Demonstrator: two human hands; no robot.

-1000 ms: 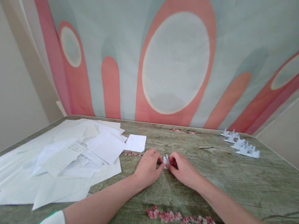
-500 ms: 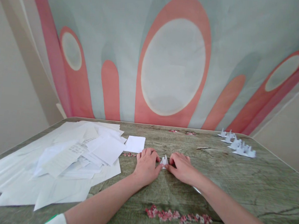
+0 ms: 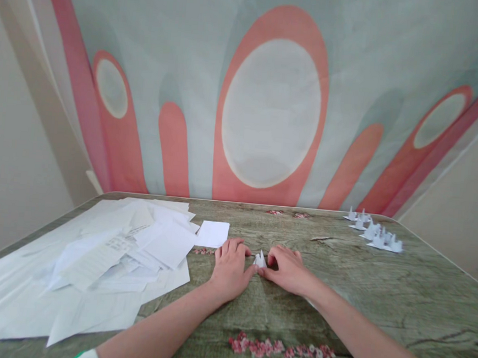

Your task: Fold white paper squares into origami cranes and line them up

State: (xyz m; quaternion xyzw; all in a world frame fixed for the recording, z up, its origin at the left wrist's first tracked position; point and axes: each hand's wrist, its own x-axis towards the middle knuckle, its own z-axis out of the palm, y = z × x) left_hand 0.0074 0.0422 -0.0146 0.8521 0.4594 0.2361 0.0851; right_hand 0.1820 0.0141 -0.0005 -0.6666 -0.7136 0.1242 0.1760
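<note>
head view, looking forward and down over nearby table (image 3: pixel 399 291) toward backdrop (image 3: pixel 199 49)

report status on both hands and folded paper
Left hand and right hand flanking the small folded paper, thumbs at its base. Paper upright, peaks pointing up. Square white paper just beyond left hand, loose paper pile farther left.

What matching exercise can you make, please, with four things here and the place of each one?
1. Small paper figure
2. Square white paper
3. Loose paper pile
4. Group of folded figures

A. at the far right of the table
B. between left hand and right hand
C. spread over the table's left side
D. near the pile's right edge

Pairs: 1-B, 2-D, 3-C, 4-A
</note>
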